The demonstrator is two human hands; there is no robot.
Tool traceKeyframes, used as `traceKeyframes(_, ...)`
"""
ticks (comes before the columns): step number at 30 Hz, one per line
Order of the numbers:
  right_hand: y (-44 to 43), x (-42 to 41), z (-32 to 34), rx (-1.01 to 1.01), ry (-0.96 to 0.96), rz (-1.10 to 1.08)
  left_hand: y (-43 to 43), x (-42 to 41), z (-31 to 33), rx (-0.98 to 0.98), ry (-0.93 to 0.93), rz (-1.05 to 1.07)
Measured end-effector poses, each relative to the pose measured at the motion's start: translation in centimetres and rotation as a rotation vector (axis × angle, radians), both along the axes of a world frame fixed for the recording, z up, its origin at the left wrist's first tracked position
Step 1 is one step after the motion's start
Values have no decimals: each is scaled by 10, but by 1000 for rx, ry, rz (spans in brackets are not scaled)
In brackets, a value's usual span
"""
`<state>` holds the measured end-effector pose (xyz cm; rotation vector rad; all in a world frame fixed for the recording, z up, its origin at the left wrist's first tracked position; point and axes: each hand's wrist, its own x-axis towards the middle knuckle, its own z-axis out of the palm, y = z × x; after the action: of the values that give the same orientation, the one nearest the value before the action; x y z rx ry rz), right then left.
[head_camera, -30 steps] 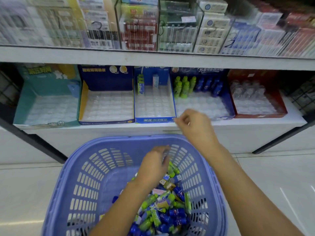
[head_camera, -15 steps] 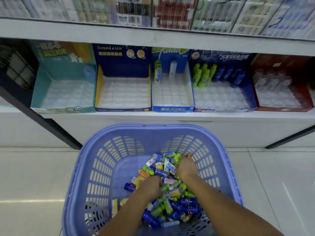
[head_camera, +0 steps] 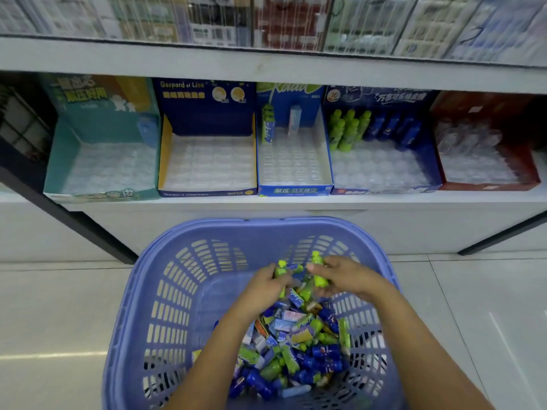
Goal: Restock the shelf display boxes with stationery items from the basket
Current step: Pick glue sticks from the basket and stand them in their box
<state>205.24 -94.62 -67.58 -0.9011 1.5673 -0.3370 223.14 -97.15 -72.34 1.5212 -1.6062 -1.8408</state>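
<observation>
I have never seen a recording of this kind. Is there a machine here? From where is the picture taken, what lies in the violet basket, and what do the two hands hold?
There is no machine: these are a person's two bare hands. The single picture comes from a camera worn on the person's head, looking forward and down, so both arms enter from the bottom edge. The basket sits low in front of a shelf and holds a pile of small stationery pieces, mostly green and blue. The left hand grips one green bottle-shaped piece, and the right hand grips a second green piece. On the shelf stand five open display boxes. The fourth box from the left already has similar green bottles at its back.
</observation>
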Motion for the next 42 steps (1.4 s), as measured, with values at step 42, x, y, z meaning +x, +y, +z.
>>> traceKeyframes(42, -49, -56, 121, -760, -111, -170, -37, -86, 139, -745, 134, 206)
